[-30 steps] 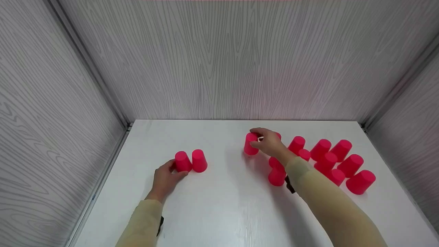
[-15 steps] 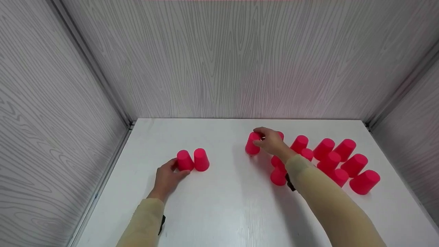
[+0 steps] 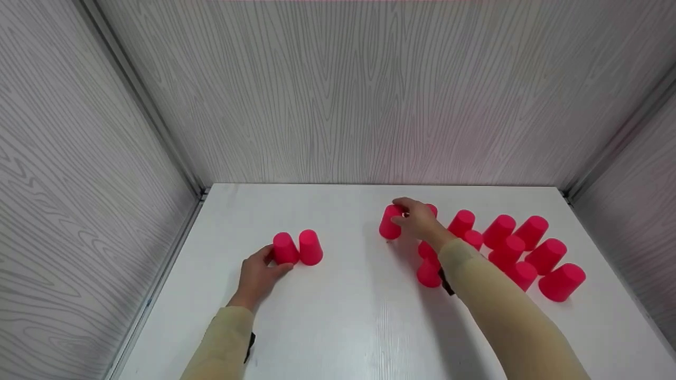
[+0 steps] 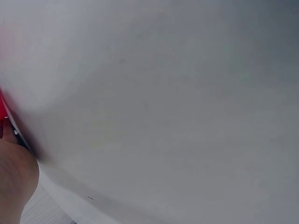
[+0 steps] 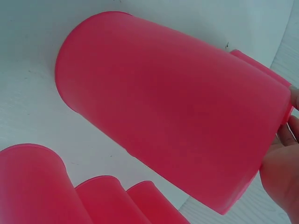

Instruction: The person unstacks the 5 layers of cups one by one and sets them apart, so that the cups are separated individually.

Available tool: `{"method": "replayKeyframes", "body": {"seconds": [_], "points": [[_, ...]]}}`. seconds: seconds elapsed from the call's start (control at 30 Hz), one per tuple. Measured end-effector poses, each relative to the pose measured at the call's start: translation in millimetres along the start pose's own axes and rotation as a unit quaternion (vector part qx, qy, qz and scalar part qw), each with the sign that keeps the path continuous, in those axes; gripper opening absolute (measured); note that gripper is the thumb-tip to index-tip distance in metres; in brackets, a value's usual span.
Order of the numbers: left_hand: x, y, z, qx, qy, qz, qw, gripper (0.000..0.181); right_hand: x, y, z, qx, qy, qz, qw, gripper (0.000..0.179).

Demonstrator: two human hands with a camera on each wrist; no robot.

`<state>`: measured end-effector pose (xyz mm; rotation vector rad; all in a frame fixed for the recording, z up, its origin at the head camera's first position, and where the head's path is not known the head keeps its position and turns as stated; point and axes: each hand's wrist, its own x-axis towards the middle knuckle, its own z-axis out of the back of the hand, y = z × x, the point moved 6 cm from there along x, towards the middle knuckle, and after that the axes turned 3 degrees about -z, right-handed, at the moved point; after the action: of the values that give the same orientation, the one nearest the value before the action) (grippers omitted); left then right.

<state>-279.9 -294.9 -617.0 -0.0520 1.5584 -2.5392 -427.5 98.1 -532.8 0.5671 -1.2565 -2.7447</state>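
Pinkish-red cups stand upside down on a white table. My left hand (image 3: 257,277) grips the left one (image 3: 285,248) of a pair, fingers behind it and thumb in front. Close on its right stands the other cup (image 3: 310,247). Farther right and back, my right hand (image 3: 418,219) grips a cup (image 3: 390,222) by its upper part; whether its rim touches the table cannot be told. In the right wrist view, a large near cup (image 5: 173,102) partly hides the cup in my fingers (image 5: 295,128). The left wrist view catches only a sliver of red cup (image 4: 2,109) beside the hand.
Several more upturned cups (image 3: 507,252) stand in a cluster at the right, some hidden behind my right forearm (image 3: 501,306). The white table (image 3: 338,316) ends at a grey wood-grain back wall (image 3: 338,95), with side walls left and right.
The head view has shifted slightly, so everything appears a little farther right. Both hands keep hold of the same cups, with no clear movement over the table.
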Motion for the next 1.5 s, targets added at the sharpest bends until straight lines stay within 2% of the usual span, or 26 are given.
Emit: {"method": "replayKeyframes", "body": {"seconds": [0.1, 0.33, 0.47, 0.6, 0.8, 0.97, 1.2, 1.33, 1.5], "points": [[0.6, 0.9, -0.6, -0.001, 0.001, -0.001, 1.0000, 0.074, -3.1, 5.1, 3.3, 0.009, -0.006, 0.020, 0.9998, 0.067], [0.1, -1.3, 2.0, 0.002, 0.000, -0.005, 1.0000, 0.075, -18.4, 37.9, 4.9, 0.044, -0.049, 0.126, 0.9898, 0.056], [-0.7, -1.7, 3.1, 0.000, 0.001, -0.003, 1.0000, 0.075, -27.7, 63.3, -17.8, 0.053, -0.047, 0.164, 0.9839, 0.051], [-1.4, -1.3, 3.7, 0.000, 0.002, 0.002, 1.0000, 0.077, -35.3, 83.5, -58.3, 0.058, -0.018, 0.184, 0.9810, 0.049], [-1.8, -0.7, 3.5, 0.003, -0.004, 0.006, 1.0000, 0.079, -36.4, 94.2, -122.4, 0.086, 0.031, 0.165, 0.9819, 0.051], [-2.6, -4.1, 3.1, 0.012, -0.005, 0.009, 0.9999, 0.079, -32.6, 96.6, -155.9, 0.127, 0.044, 0.147, 0.9799, 0.060], [-1.1, -5.7, 2.7, 0.003, -0.010, 0.001, 0.9999, 0.076, -30.1, 96.8, -178.8, 0.155, 0.035, 0.107, 0.9815, 0.068], [-0.8, -4.1, 2.1, 0.002, -0.007, -0.006, 1.0000, 0.076, -29.9, 92.8, -185.6, 0.168, 0.036, 0.082, 0.9818, 0.063], [-1.8, -1.7, 3.4, 0.004, -0.006, 0.000, 1.0000, 0.078, -30.1, 87.0, -185.7, 0.180, 0.038, 0.085, 0.9792, 0.054]]}}
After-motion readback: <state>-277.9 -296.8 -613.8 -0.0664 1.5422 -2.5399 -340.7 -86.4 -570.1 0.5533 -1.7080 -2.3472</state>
